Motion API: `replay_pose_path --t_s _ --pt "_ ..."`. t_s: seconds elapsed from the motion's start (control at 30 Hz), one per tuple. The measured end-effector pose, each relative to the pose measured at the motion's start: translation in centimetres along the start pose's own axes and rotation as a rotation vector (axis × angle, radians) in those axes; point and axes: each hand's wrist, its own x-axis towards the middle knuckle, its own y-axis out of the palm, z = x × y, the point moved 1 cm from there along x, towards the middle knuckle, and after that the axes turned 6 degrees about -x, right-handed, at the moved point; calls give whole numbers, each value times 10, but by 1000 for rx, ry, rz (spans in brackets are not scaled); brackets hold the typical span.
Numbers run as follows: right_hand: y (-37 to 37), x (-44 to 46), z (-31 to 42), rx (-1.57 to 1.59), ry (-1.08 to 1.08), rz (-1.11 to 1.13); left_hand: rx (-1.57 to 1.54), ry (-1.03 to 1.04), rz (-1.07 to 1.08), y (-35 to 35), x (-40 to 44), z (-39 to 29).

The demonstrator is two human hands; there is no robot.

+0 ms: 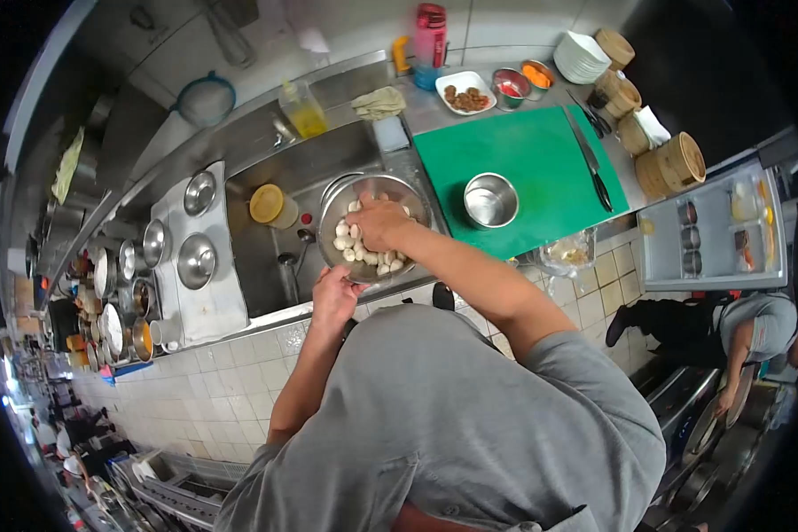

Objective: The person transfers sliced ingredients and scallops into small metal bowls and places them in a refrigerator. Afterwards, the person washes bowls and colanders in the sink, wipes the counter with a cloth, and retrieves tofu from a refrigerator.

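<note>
A metal bowl of small, rounded white pieces sits at the sink's right edge, in front of me. My left hand grips the bowl's near rim from the left, thumb and fingers closed on it. Inside the bowl, my right hand reaches down among the pieces with curled fingers. Its fingertips are partly hidden, so what lies between them cannot be made out. The exact kind of the white pieces is unclear. Another metal rim shows just beneath the bowl's left side.
The sink holds a yellow-lidded tub and ladle-like utensils. To the right, a green cutting board carries a metal pot and a knife. Bamboo steamers stand beyond. Another person works behind, at right.
</note>
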Motion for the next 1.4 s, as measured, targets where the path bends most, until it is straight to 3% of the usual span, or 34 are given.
replay_pose_path --t_s 0.07,0.1,0.2,0.33,0.4,0.5,0.63,0.8,0.93,1.0,1.07,1.13,1.17,1.3,1.37,1.4 --pt "-2 -3 -27 52 -95 116 17 7 29 16 0 10" --pt "3 -8 -33 103 -23 -8 33 15 57 20 5 15" --pt "21 -3 -34 5 43 -94 55 1 60 27 17 25" --pt "29 2 -62 296 -179 15 71 -56 51 27 14 17" --pt "27 0 -65 279 -152 -79 46 -82 110 32 14 14" --pt "-6 -6 -66 546 -169 -474 93 -65 105 38 28 8" --pt "-51 -13 -81 663 -220 -612 108 -107 186 55 36 -6" --pt "-84 -64 -119 947 36 -633 85 -144 187 69 53 -4" --pt "-66 -111 -170 783 159 -739 84 -116 218 69 56 -12" --pt "-36 -118 -194 902 389 -595 66 -101 173 65 55 -13" --pt "-12 -118 -207 861 332 -636 54 -88 143 55 58 -15" --pt "8 -116 -217 1147 356 -450 78 -80 117 51 54 -17" --pt "18 -112 -221 1040 283 -561 74 -74 106 48 53 -17" --pt "18 -119 -229 928 286 -538 79 -62 154 34 49 -20" --pt "-3 -129 -220 551 228 -440 78 -53 135 36 42 -21" --pt "-11 -129 -214 553 208 -432 77 -48 119 36 38 -21"
